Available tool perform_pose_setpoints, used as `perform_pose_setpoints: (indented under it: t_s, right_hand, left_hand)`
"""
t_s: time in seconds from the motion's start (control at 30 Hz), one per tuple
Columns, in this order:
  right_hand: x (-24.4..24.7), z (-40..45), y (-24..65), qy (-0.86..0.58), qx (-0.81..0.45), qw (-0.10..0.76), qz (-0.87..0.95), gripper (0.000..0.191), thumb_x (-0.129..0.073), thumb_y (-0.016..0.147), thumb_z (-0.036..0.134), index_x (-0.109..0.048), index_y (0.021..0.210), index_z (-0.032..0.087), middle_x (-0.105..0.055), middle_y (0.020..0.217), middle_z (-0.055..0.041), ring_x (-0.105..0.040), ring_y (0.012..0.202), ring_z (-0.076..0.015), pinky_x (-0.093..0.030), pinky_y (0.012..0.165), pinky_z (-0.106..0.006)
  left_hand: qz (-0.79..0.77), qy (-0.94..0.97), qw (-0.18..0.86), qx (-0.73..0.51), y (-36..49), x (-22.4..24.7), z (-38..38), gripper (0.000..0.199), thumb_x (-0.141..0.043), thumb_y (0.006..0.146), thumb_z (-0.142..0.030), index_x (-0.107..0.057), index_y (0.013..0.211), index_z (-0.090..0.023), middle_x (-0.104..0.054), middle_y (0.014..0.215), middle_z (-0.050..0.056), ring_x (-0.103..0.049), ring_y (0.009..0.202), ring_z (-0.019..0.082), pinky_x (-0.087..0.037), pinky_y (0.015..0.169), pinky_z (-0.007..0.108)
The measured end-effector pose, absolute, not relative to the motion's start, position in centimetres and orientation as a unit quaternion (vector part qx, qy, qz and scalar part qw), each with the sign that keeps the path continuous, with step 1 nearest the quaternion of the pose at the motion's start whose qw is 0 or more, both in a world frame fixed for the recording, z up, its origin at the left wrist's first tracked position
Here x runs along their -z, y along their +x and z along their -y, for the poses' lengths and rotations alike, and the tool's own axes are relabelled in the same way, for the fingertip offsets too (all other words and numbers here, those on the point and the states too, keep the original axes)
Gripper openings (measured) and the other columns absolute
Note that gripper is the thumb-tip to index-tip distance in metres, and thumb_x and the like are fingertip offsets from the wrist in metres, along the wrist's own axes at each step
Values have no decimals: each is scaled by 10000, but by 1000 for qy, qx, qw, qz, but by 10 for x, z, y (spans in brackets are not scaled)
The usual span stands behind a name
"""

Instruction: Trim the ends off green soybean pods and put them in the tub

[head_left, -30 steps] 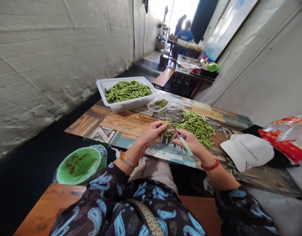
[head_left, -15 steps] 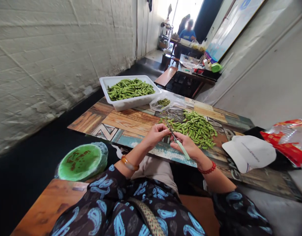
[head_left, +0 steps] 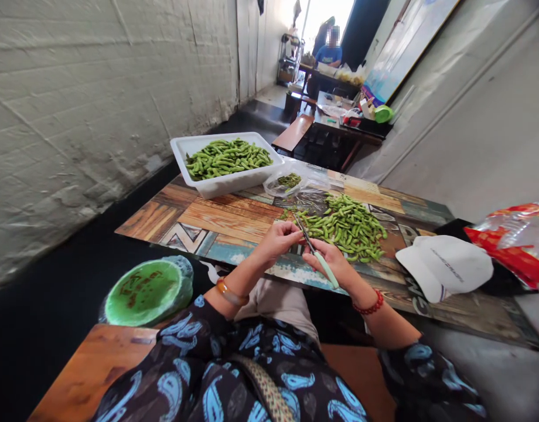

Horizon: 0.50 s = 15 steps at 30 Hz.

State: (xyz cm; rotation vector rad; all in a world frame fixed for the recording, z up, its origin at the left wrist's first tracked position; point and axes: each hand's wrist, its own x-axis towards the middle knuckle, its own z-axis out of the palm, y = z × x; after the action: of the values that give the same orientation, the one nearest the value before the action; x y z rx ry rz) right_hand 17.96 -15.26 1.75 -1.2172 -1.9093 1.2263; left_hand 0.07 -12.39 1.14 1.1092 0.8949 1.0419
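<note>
Over the table's near edge, my right hand (head_left: 330, 262) is closed around a pair of scissors (head_left: 324, 267) with pale green handles. Their dark blades point up and left, near the fingertips of my left hand (head_left: 278, 241). That hand is pinched closed, and whatever lies between its fingers is too small to make out. Just beyond both hands, a loose pile of green edamame pods (head_left: 355, 225) spreads over the patterned table (head_left: 228, 214). More pods fill a white plastic tub (head_left: 234, 186) at the far left. A clear plastic bag (head_left: 276, 184) beside it contains small green trimmings.
A white cap (head_left: 447, 266) lies at the table's right, next to a red and clear plastic package (head_left: 511, 240). Low on my left is a green plastic-lined basin (head_left: 149, 290), by a wooden bench (head_left: 91, 369). Farther back, a person in blue (head_left: 328, 55) is behind another table.
The view has tilted slightly, so the tub, pile and background sit a little differently. Both hands keep nearly the same pose, with the scissors still in my right hand.
</note>
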Motion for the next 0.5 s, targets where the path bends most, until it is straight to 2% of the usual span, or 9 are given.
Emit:
perform_pose_setpoints:
  t_s: [0.17, 0.3, 0.4, 0.5]
  right_hand:
    - [-10, 154, 181, -473, -522, 279, 653, 479, -673, 801, 565, -639, 1047, 155, -536, 741, 26, -505, 549, -98, -480, 496, -252]
    - [-5, 155, 184, -492, -573, 333, 564, 571, -798, 689, 535, -664, 1103, 164, -619, 857, -2, -589, 647, -110, -543, 597, -264]
    - [-3, 159, 187, -489, -622, 375, 483, 635, -856, 627, 520, -665, 1131, 183, -652, 972, -34, -632, 716, -127, -571, 661, -281]
    - [1, 168, 192, -481, -648, 393, 440, 588, -786, 729, 549, -656, 1177, 191, -662, 976, -54, -637, 718, -132, -560, 612, -263]
  left_hand:
    - [-395, 486, 635, -453, -1, -6, 119, 329, -751, 684, -396, -544, 653, -142, -486, 544, -51, -335, 426, 26, -201, 436, 198]
    - [-387, 406, 670, -487, -3, 0, 117, 382, -833, 611, -391, -572, 723, -136, -493, 602, -66, -377, 438, 12, -236, 421, 171]
    - [-364, 348, 705, -500, -5, 3, 116, 432, -882, 562, -362, -563, 756, -144, -524, 599, -64, -461, 469, 31, -334, 442, 160]
    - [-335, 312, 730, -506, -7, 5, 116, 443, -901, 555, -321, -574, 788, -134, -585, 629, -37, -565, 548, 65, -453, 521, 179]
